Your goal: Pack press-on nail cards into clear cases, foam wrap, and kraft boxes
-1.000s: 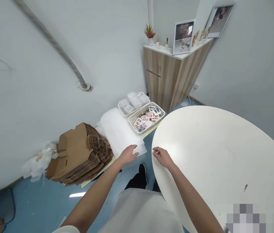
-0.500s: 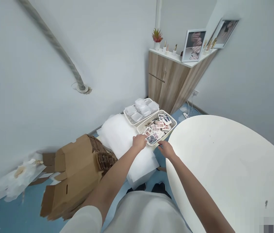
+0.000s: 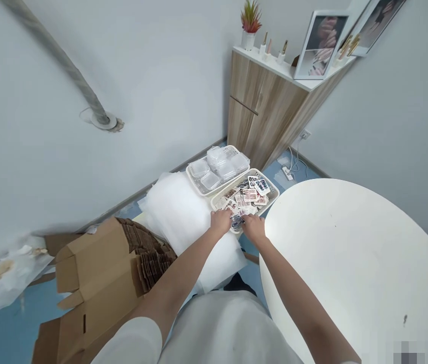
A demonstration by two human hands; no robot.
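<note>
A white basket [image 3: 275,193] holds a heap of small cards [image 3: 250,195] carrying what look like press-on nails, in pink, red and dark blue. My left hand [image 3: 221,222] is closed over the left side of its near end, fingers curled past the rim. On the opposite side of that end, my right hand [image 3: 253,227] is closed too, its fingertips inside beside a dark card. Both hands partly hide the near rim. Right behind stands a second white basket [image 3: 194,183] with clear plastic boxes [image 3: 223,164] piled in it.
White foam sheets [image 3: 176,202] lie under and beside the baskets. Flattened cardboard boxes [image 3: 100,273] are stacked at left. A round white table [image 3: 353,263] stands close on the right. Behind is a wooden cabinet [image 3: 259,101] with picture frames and a potted plant [image 3: 250,25].
My right hand has moved forward from beside the basket onto its near end. My left hand's fingers now reach further over the rim. The view has shifted slightly.
</note>
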